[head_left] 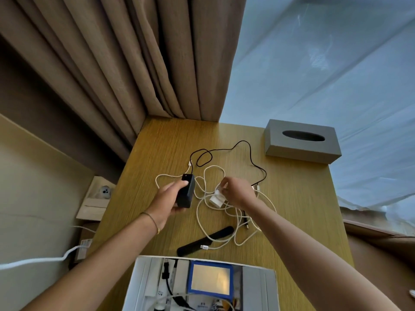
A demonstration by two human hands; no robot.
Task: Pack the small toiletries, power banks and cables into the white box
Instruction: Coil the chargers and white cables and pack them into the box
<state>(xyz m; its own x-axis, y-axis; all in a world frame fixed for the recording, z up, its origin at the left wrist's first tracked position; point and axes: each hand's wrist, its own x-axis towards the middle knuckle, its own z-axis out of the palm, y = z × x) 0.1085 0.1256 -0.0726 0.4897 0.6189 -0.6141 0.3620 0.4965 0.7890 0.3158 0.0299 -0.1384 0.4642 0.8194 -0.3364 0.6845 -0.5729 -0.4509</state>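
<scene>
Head view, left hand [167,199] fingers wrapped round black power bank [186,191], right hand [238,193] pinching white cable [218,191]

Wooden table [298,198]: cables [211,176], comb [204,240], tissue box [302,141], white box [258,281].

cables [215,194] on desk [157,149] between tissue box [302,141] and nearer box [143,279]

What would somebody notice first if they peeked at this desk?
Probably the two hands in the middle: the left hand grips a black power bank, and the right hand pinches a white plug amid tangled white cables. The white box sits open at the near edge.
</scene>
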